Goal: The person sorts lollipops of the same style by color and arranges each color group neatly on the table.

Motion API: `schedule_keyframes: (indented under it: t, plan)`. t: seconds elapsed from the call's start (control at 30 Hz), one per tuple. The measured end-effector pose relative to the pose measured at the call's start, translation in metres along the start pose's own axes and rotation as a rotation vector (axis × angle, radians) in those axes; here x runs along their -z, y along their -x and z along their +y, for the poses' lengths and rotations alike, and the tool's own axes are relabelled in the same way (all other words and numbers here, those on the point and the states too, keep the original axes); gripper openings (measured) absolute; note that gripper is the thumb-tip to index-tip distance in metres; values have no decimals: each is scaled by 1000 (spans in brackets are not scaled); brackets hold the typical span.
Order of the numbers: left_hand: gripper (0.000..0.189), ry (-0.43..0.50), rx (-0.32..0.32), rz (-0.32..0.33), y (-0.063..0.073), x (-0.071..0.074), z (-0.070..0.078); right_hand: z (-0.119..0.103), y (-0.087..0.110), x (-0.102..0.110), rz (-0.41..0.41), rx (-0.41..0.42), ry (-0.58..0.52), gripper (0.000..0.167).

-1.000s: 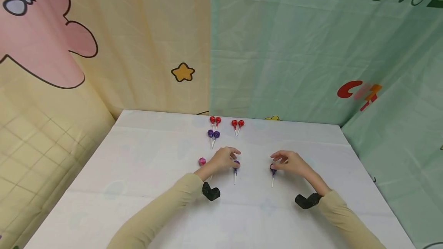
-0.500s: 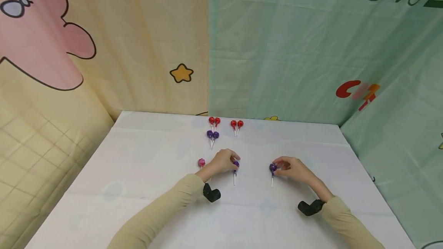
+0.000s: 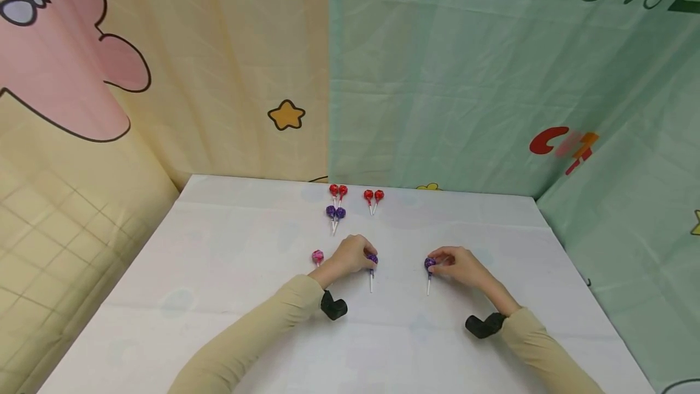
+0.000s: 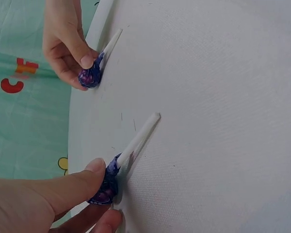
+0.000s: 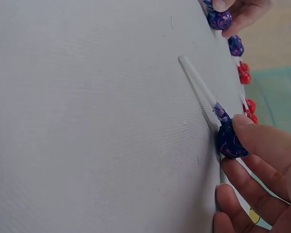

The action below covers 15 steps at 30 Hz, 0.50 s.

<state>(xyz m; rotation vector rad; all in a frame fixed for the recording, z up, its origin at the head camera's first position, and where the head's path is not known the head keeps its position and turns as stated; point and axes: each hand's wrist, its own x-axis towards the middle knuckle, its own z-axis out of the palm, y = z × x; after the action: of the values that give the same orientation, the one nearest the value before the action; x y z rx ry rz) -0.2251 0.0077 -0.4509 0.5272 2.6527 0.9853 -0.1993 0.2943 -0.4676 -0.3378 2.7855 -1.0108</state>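
Note:
My left hand (image 3: 352,253) pinches the wrapped head of a purple lollipop (image 4: 105,190) between thumb and fingers, its white stick pointing toward me along the table. Off to the right, my right hand (image 3: 458,265) holds a second purple lollipop (image 5: 231,141) by its head in the same way, with the stick (image 5: 198,80) also toward me. A pink lollipop (image 3: 318,256) lies left of my left wrist, its stick mostly hidden behind the arm.
Farther back on the white table (image 3: 246,224) lie a pair of purple lollipops (image 3: 336,212), a pair of red lollipops (image 3: 338,190) just behind it, and another red pair (image 3: 374,195) to the right. Printed curtains (image 3: 437,78) hang behind the table.
My right hand's fingers have shifted to the right side of the purple lollipop's head, uncovering more of it. The left hand has barely moved.

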Motion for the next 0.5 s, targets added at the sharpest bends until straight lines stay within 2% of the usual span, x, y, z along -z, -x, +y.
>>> schedule_keyframes:
  t: [0.5]
  plan:
    - [25, -40, -23, 21, 2, 0, 2, 3, -1, 1, -26, -18, -57, 36]
